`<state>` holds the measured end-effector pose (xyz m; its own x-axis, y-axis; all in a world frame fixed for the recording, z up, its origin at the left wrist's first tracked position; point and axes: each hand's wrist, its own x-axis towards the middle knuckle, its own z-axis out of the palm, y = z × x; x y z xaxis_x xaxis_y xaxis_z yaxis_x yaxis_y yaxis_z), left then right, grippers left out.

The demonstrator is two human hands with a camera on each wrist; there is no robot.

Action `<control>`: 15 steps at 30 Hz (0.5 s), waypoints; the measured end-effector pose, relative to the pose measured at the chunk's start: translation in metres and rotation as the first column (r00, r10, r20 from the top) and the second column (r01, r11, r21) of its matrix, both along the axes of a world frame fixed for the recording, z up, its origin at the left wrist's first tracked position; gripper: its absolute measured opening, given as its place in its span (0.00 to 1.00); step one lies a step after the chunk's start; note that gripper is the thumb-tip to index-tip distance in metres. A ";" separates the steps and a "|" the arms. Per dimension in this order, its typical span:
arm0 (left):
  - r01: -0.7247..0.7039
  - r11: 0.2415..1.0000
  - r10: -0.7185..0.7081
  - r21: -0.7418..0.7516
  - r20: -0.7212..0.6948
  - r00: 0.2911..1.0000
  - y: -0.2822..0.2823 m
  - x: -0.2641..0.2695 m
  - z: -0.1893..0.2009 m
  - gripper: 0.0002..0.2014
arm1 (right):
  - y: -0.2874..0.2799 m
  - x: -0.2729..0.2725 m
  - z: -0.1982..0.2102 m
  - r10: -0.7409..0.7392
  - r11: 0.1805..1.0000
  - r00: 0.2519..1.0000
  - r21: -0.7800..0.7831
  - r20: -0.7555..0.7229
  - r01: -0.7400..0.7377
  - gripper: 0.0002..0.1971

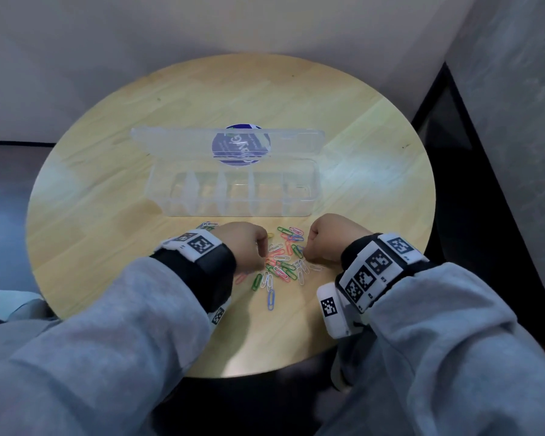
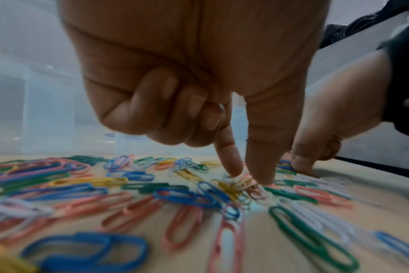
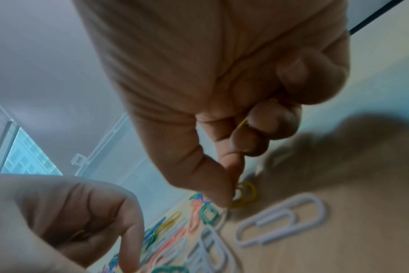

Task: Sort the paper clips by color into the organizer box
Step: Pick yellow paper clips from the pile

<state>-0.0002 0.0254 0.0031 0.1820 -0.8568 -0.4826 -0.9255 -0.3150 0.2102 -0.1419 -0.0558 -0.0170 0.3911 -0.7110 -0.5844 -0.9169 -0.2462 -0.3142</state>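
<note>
A heap of coloured paper clips point(image 1: 283, 262) lies on the round wooden table point(image 1: 107, 184), in front of the clear organizer box point(image 1: 239, 212). The box's lid point(image 1: 177, 138) stands open and its compartments look bare. My left hand point(image 1: 261, 259) is at the heap's left side. In the left wrist view its thumb and forefinger point(image 2: 231, 166) pinch a pale clip point(image 2: 247, 183), and a wire loop shows inside the curled fingers. My right hand point(image 1: 306, 251) works the heap's right side. There it pinches a yellow clip point(image 3: 244, 194) against the table, and more yellow wire point(image 3: 243, 122) shows in its curled fingers.
A blue round sticker point(image 1: 241, 144) shows through the lid. White clips point(image 3: 280, 221) lie loose to the right of the heap. A dark cabinet edge point(image 1: 485, 215) runs along the table's right, and walls stand close behind.
</note>
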 end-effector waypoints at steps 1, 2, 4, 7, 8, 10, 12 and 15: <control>0.008 1.000 -0.008 0.005 0.005 1.000 0.000 -0.001 -0.001 0.07 | -0.001 -0.001 0.000 -0.003 1.000 1.000 0.004 0.006 0.003 0.03; 0.014 1.000 -0.014 0.013 0.012 1.000 0.000 -0.002 -0.002 0.06 | -0.002 -0.002 0.001 -0.007 1.000 1.000 0.009 0.011 0.007 0.03; 0.022 1.000 -0.022 0.018 0.021 1.000 0.000 -0.004 -0.004 0.05 | -0.004 -0.004 0.002 -0.012 1.000 0.999 0.020 0.030 0.012 0.04; 0.009 1.000 -0.009 0.027 0.001 1.000 -0.002 -0.003 -0.006 0.06 | -0.008 -0.005 0.004 -0.017 0.999 0.998 0.038 0.062 0.015 0.06; 0.001 0.999 0.000 0.033 -0.008 1.000 -0.002 -0.003 -0.007 0.08 | -0.008 -0.006 0.006 -0.020 0.999 0.997 0.046 0.078 0.017 0.06; -0.012 0.999 0.013 0.046 -0.023 1.000 -0.003 0.001 -0.007 0.09 | -0.008 -0.007 0.009 -0.037 0.998 0.994 0.051 0.102 0.032 0.03; -0.026 0.998 0.028 0.049 -0.048 0.998 -0.003 0.003 -0.006 0.05 | -0.006 -0.009 0.008 -0.024 1.000 0.997 0.016 0.070 0.023 0.02; -0.071 0.997 0.075 0.037 -0.138 0.988 -0.003 0.008 -0.005 0.05 | -0.003 -0.006 0.004 0.033 0.999 0.999 -0.024 -0.019 -0.033 0.02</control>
